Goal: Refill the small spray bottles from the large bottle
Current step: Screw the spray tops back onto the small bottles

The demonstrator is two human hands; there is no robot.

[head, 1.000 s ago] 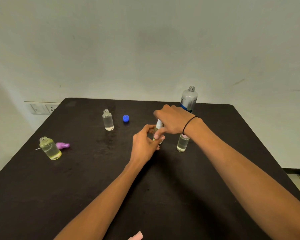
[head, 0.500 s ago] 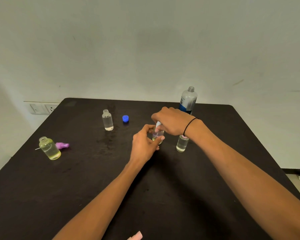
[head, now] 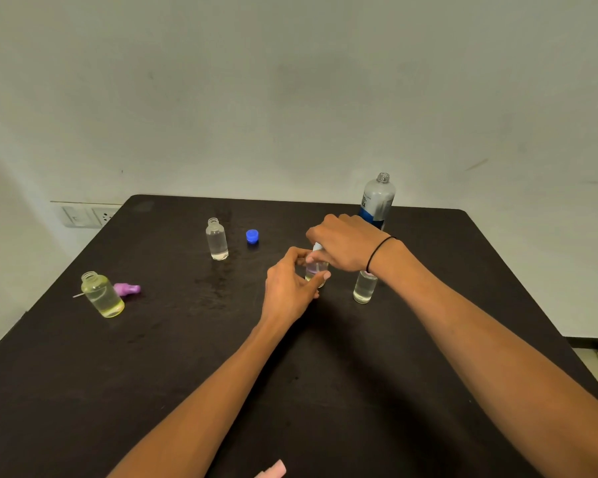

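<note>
Between both hands, small clear bottle (head: 314, 270), yellowish liquid

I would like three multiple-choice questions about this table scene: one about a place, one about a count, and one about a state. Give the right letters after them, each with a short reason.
1. Where does the blue cap lie?
A. on the large bottle
B. on the table, right of the far small bottle
C. in the left hand

2. How many small bottles stand open with no hand on them?
A. one
B. three
C. five

3. What is the state of the large bottle?
A. uncapped, upright
B. capped
C. lying down

Answers:
1 B: it rests on the table beside the far small bottle.
2 B: the far one, the yellowish bottle and the bottle by the right wrist.
3 A: its bare threaded neck points up.
</note>
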